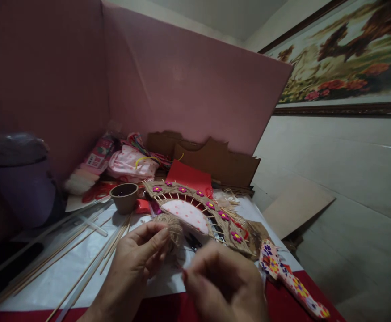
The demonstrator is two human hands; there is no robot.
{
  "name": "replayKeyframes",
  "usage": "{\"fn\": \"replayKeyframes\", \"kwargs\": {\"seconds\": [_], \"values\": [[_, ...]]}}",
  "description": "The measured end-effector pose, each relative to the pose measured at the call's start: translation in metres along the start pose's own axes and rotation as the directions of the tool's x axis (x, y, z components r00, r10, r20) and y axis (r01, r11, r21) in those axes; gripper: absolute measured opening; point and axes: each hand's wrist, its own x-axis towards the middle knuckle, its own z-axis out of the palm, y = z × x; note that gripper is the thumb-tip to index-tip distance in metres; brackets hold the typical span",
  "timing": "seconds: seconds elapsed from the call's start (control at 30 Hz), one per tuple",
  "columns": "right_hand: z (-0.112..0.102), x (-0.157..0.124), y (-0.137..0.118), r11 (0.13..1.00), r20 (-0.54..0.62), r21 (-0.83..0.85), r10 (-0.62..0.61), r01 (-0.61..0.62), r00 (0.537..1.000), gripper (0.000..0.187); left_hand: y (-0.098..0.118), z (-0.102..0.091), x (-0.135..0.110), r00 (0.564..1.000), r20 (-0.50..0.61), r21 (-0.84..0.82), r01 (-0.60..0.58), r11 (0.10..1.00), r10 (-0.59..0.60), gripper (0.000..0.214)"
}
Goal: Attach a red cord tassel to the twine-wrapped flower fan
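My left hand [145, 255] is closed, thumb pressed to fingertips; whatever it pinches is too small or hidden. Just behind its fingers lies a ball of twine [173, 228]; whether they touch, I cannot tell. Nearer the camera, my right hand [225, 286] is blurred, with its fingers curled together, and a small red spot shows at their tips. Beyond both hands rests a half-round piece [185, 215] with a pink dotted fabric centre, thin sticks and a twine-covered outer band carrying magenta flowers [224, 216]. Dark scissors [193, 241] seem to lie between the hands, partly hidden.
A brown cup [124, 201] stands behind my left hand. Long thin sticks [64, 255] and clear glue sticks [94, 226] lie at left, near a purple bin [24, 188]. A flower-patterned object [291, 279] is at right. Cardboard [208, 158] and red sheet [190, 175] stand behind.
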Motion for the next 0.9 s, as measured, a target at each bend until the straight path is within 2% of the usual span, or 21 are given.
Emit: {"fn": "replayKeyframes", "kwargs": {"seconds": [0.03, 0.1, 0.23, 0.4, 0.5, 0.63, 0.77, 0.9], "values": [[0.005, 0.014, -0.007, 0.993, 0.052, 0.094, 0.068, -0.073, 0.996, 0.022, 0.0, 0.0, 0.0, 0.999, 0.039, 0.012, 0.007, 1.0, -0.007, 0.03], [0.013, 0.036, -0.013, 0.947, 0.077, 0.298, 0.1, -0.118, 0.992, 0.025, -0.001, -0.001, 0.0, 0.994, 0.105, 0.039, 0.027, 0.999, -0.031, 0.03], [0.018, 0.047, -0.005, 0.909, 0.055, 0.377, 0.167, -0.175, 0.984, 0.026, -0.004, -0.003, -0.001, 0.992, 0.119, 0.083, 0.042, 0.996, -0.052, 0.03], [0.017, 0.041, 0.002, 0.915, 0.089, 0.345, 0.19, -0.21, 0.978, 0.024, -0.008, -0.003, 0.0, 0.983, 0.167, 0.095, 0.067, 0.993, -0.082, 0.032], [0.018, 0.041, 0.002, 0.924, 0.093, 0.326, 0.18, -0.2, 0.979, 0.023, -0.01, -0.003, 0.001, 0.983, 0.179, 0.13, 0.017, 0.991, -0.04, 0.027], [0.02, 0.04, 0.007, 0.946, 0.087, 0.258, 0.179, -0.196, 0.98, 0.022, -0.01, -0.002, 0.001, 0.99, 0.14, 0.194, -0.029, 0.981, 0.001, 0.028], [0.019, 0.036, 0.012, 0.995, 0.041, 0.073, 0.067, -0.07, 0.997, 0.018, -0.008, 0.001, -0.001, 0.995, 0.096, 0.197, -0.008, 0.98, -0.011, 0.032], [0.017, 0.033, 0.013, 0.989, 0.041, -0.12, -0.077, 0.081, 0.996, 0.011, -0.008, 0.004, 0.0, 0.998, 0.063, 0.181, -0.004, 0.983, -0.007, 0.033]]}}
